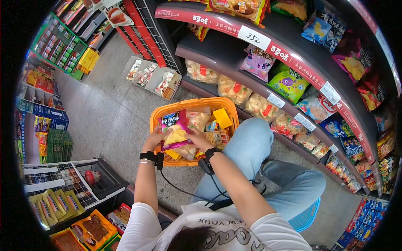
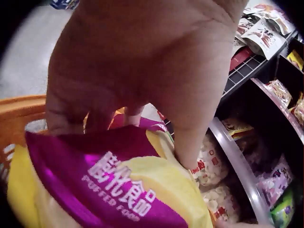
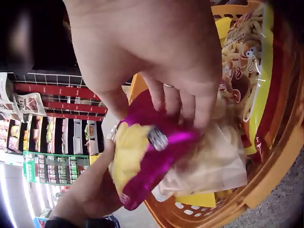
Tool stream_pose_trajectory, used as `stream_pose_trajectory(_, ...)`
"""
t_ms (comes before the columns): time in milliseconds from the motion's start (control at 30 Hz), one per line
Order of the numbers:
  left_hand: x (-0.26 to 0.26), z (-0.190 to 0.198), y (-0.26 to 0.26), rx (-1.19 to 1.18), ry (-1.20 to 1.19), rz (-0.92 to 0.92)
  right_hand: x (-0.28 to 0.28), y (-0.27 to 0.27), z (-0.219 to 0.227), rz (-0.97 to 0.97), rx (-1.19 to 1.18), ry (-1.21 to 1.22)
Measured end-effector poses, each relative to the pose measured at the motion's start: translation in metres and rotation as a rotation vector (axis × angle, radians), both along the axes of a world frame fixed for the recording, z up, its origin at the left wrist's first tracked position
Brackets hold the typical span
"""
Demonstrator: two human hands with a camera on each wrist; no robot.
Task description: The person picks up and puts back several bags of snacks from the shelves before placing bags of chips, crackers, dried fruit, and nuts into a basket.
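Here, far left of the head view: shelves of boxed goods, green crates (image 1: 58, 145) at mid-left, wire rack (image 1: 71, 178) below them, trays of packets at lower left.

Left of centre: left hand (image 1: 153, 140) at the near-left edge of a purple bag (image 1: 176, 131), fingers curled over the bag's edge, thumb pressed on its face. Left wrist view: thumb (image 2: 190, 128) down on the yellow print, fingers behind the foil, so a pinch grip on the bag (image 2: 109, 185).

Centre: orange basket (image 1: 155, 121) on the floor, packed with snack packets; yellow box (image 1: 222, 118) at its far right corner. Purple bag held flat just above the basket's near-left part, over the other packets.

Just right of centre: right hand (image 1: 197, 138) on the bag's right edge. Right wrist view: fingers (image 3: 190, 102) curled down over the purple foil (image 3: 152, 152), gripping it; clear packets and basket wall (image 3: 266, 175) beneath.

Right: bent knee in light jeans (image 1: 251, 144) beside the basket, blue stool (image 1: 307, 215) at lower right. Curved shelving (image 1: 293, 62) from top centre to right edge, stacked with chip bags, white price tags along the red rails.
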State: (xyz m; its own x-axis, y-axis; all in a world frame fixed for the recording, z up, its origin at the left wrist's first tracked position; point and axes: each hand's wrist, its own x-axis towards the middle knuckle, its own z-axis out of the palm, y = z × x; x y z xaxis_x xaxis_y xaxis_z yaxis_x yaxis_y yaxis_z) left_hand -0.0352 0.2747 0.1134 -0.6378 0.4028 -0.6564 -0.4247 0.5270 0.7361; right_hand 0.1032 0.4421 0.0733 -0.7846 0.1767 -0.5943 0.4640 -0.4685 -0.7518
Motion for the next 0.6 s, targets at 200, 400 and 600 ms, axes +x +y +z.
stream_pose_trajectory(200,0.011,0.002,0.002,0.076,-0.227,0.133,-0.004,0.009,-0.006,0.029,0.130,0.041)
stream_pose_trajectory(400,0.026,0.019,0.008,0.412,-0.207,0.172,-0.003,0.019,0.019,-0.061,-0.057,0.068)
stream_pose_trajectory(600,0.027,0.059,0.018,0.681,-0.361,0.270,-0.001,0.037,0.077,-0.122,0.114,0.367)
